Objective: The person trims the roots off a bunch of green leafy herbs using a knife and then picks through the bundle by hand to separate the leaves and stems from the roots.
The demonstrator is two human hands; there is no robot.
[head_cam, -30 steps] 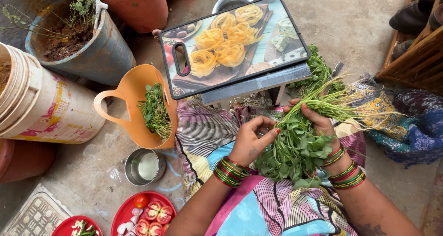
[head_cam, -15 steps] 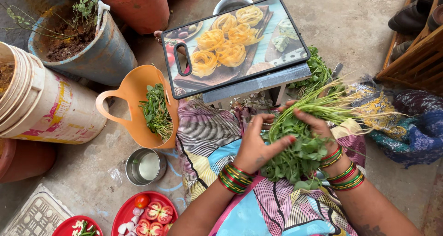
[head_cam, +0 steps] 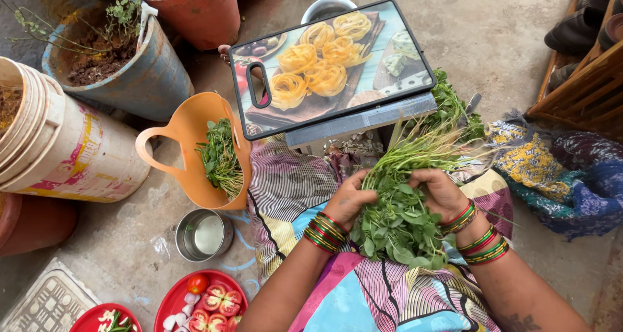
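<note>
Looks like a home courtyard or back porch, with food prep going on right down on the bare grey concrete floor (head_cam: 493, 27). There's a terracotta plant pot (head_cam: 195, 7) and a worn blue pot with soil and a scraggly plant (head_cam: 130, 66) just beside it, plus a stack of dirty white plastic buckets (head_cam: 58, 144). A picture-printed cutting board (head_cam: 334, 62) sits on a low stool, and a red plate of cut tomatoes (head_cam: 201, 299) lies on the floor. Shoes on a wooden rack (head_cam: 584, 66) too, so definitely someone's house.

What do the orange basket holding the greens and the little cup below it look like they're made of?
The orange basket looks like matte moulded plastic: even colour, with a handle formed in one piece. The small cup looks like stainless steel: silvery, with a shiny, reflective inside.
</note>
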